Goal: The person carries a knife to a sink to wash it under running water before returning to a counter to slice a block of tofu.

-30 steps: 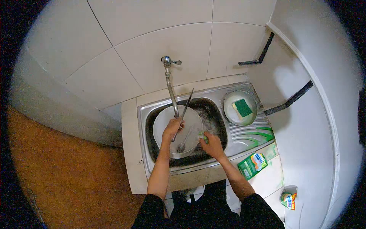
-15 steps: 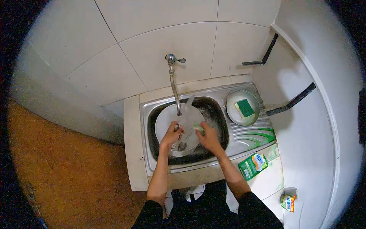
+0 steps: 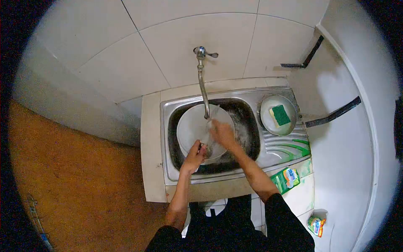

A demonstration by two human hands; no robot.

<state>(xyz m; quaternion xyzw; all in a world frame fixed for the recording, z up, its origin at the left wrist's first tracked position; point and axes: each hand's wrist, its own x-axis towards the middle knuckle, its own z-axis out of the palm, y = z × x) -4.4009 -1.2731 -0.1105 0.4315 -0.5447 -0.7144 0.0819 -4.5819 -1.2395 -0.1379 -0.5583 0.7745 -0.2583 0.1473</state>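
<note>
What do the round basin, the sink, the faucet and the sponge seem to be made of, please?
Round basin: perhaps plastic or metal; its pale, dull surface leaves it open.
Sink: probably stainless steel, satin, given grey sheen and pressed drainboard ridges.
Faucet: likely chromed metal, glossy, with bright highlights.
Sponge: apparently matte foam, pale beneath a green scouring layer.

Two hands point(image 3: 195, 158) point(image 3: 223, 134), one knife point(image 3: 215, 111), one faucet point(image 3: 202, 80), one sink point(image 3: 218, 177), one green-and-cream sponge point(image 3: 280, 115), two packets point(image 3: 289, 179) point(image 3: 316, 226), two brackets point(image 3: 313, 51) point(image 3: 333, 114)
</note>
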